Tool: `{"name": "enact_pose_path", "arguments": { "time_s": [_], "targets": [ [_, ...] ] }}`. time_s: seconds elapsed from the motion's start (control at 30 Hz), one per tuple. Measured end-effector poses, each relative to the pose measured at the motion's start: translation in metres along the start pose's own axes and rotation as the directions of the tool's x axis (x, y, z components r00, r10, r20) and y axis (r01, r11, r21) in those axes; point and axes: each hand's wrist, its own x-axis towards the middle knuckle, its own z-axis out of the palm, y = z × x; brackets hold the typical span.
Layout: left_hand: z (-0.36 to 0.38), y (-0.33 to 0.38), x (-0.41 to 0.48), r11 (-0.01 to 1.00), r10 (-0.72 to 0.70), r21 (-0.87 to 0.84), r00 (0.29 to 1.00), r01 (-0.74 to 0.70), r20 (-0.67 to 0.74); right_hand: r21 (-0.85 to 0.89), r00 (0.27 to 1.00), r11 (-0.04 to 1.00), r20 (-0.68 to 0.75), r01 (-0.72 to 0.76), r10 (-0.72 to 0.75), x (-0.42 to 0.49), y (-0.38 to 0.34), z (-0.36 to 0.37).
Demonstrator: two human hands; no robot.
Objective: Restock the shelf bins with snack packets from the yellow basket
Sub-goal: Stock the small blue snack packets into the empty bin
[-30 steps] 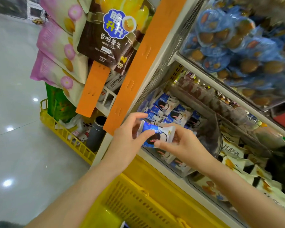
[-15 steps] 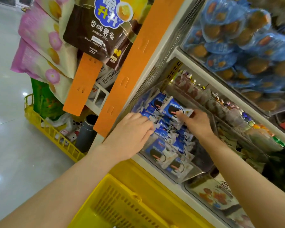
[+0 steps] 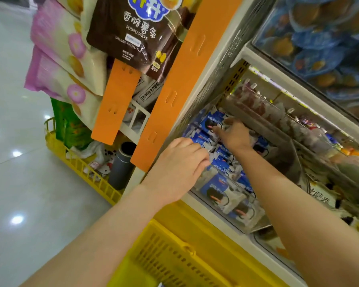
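Observation:
Blue-and-white snack packets (image 3: 217, 186) fill a clear shelf bin (image 3: 261, 226) on the lower shelf. My right hand (image 3: 235, 136) reaches deep into the bin, its fingers stretched out over the packets at the back. At the bin's front left corner my left hand (image 3: 179, 169) rests on the packets with bent fingers; its fingertips are partly hidden among them. Neither hand visibly holds a packet. The yellow basket (image 3: 166, 255) sits below my arms at the bottom edge, its contents out of view.
Orange strips (image 3: 184, 79) run down the shelf end, where a brown potato-stick bag (image 3: 137, 36) and pink bags (image 3: 56, 59) hang. A second yellow basket (image 3: 79, 168) on the floor holds a grey tube (image 3: 120, 168). Neighbouring bins (image 3: 282, 119) hold other snacks.
The packet held in both hands a second ago now lies in the bin. My right hand has pushed further back over the packets; my left hand has stayed on the front ones.

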Motion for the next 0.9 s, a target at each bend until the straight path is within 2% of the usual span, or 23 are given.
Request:
{"name": "enact_pose_path", "arguments": {
  "time_s": [0.1,0.17,0.23,0.33,0.43,0.5,0.6,0.67,0.77,0.83,0.9],
  "targets": [
    [0.0,0.001,0.0,1.0,-0.004,0.014,1.0,0.004,0.009,-0.07,1.0,0.998,0.01,0.001,0.0,-0.01,0.001,-0.007],
    [-0.001,0.004,-0.001,1.0,-0.014,0.017,1.0,0.014,0.01,-0.067,0.995,0.994,-0.044,0.088,-0.091,-0.028,0.003,-0.015],
    [-0.001,0.008,-0.002,0.999,-0.041,0.01,0.999,0.041,0.013,0.009,0.974,0.976,-0.07,0.218,-0.217,-0.059,0.007,-0.023],
    [-0.003,0.015,-0.008,0.997,-0.072,-0.013,0.997,0.072,0.016,0.085,0.952,0.952,0.054,0.296,-0.301,-0.115,0.018,-0.032],
    [-0.002,0.023,-0.022,0.995,-0.092,-0.028,0.996,0.093,0.016,-0.026,0.904,0.913,0.147,0.408,-0.4,-0.164,0.038,-0.038],
    [0.002,0.031,-0.038,0.994,-0.11,-0.016,0.993,0.11,0.031,-0.09,0.852,0.848,0.078,0.522,-0.517,-0.191,0.053,-0.039],
    [0.014,0.042,-0.07,0.995,-0.099,0.034,0.992,0.096,0.073,-0.056,0.823,0.823,-0.027,0.566,-0.568,-0.229,0.079,-0.028],
    [0.026,0.042,-0.095,0.988,-0.135,0.092,0.981,0.123,0.137,-0.006,0.839,0.84,-0.058,0.542,-0.542,-0.253,0.101,-0.013],
    [0.044,0.031,-0.132,0.947,-0.302,0.176,0.931,0.269,0.202,0.042,0.908,0.908,0.015,0.417,-0.418,-0.288,0.141,0.022],
    [0.054,0.019,-0.154,0.866,-0.482,0.269,0.848,0.422,0.22,0.012,0.949,0.958,0.134,0.286,-0.285,-0.308,0.17,0.05],
    [0.066,0.007,-0.174,0.761,-0.643,0.331,0.717,0.559,0.269,-0.05,0.95,0.993,0.3,0.102,-0.083,-0.324,0.204,0.077]
  ]
}}
